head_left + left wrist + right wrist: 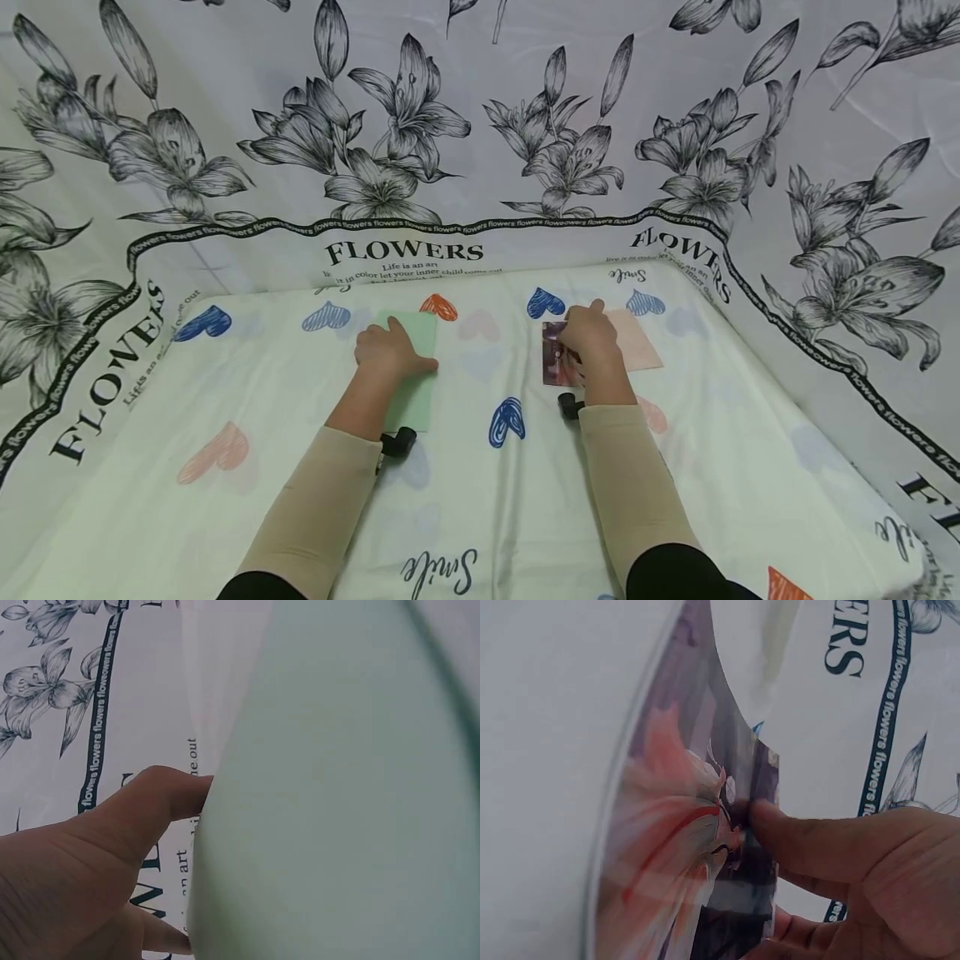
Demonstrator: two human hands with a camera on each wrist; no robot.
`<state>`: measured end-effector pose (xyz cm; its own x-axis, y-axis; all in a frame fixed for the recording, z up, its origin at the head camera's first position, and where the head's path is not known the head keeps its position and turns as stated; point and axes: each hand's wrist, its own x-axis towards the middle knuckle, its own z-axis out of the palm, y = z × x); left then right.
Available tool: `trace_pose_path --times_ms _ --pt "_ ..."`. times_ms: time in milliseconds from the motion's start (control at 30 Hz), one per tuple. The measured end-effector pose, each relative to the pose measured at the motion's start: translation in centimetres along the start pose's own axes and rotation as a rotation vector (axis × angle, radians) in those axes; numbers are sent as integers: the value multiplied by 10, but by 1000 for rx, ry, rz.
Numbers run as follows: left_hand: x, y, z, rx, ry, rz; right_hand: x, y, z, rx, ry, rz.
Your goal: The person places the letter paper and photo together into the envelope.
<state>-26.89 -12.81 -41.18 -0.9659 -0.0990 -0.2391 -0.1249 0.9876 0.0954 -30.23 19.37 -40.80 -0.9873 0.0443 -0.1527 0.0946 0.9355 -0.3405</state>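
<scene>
My left hand (386, 350) holds a pale green sheet of paper (412, 404) left of the middle of the table. In the left wrist view the green sheet (345, 780) fills the right side, with the thumb at its edge and another finger lower down. My right hand (592, 333) pinches a glossy picture card (555, 362), thumb on its printed side and fingers behind. The right wrist view shows the picture card (682, 817) bent, with an orange-red and white flowing figure on dark purple. Just right of that hand is a pale pink sheet (637, 337), partly hidden behind it.
A white cloth (300, 517) printed with hearts and "Smile" covers the table and shows a few creases. Behind and at the sides hangs a white curtain (480, 192) with black line-drawn flowers. Black wrist cameras (399, 442) sit beside both wrists.
</scene>
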Motion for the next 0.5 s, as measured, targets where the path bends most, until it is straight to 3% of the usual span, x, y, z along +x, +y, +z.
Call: trace_pose_path --times_ms 233,500 --pt "-2 -3 -9 -75 1 15 -2 -3 -14 -24 88 22" --pt "-3 -8 -18 -66 -10 78 -12 0 -31 89 177 48"
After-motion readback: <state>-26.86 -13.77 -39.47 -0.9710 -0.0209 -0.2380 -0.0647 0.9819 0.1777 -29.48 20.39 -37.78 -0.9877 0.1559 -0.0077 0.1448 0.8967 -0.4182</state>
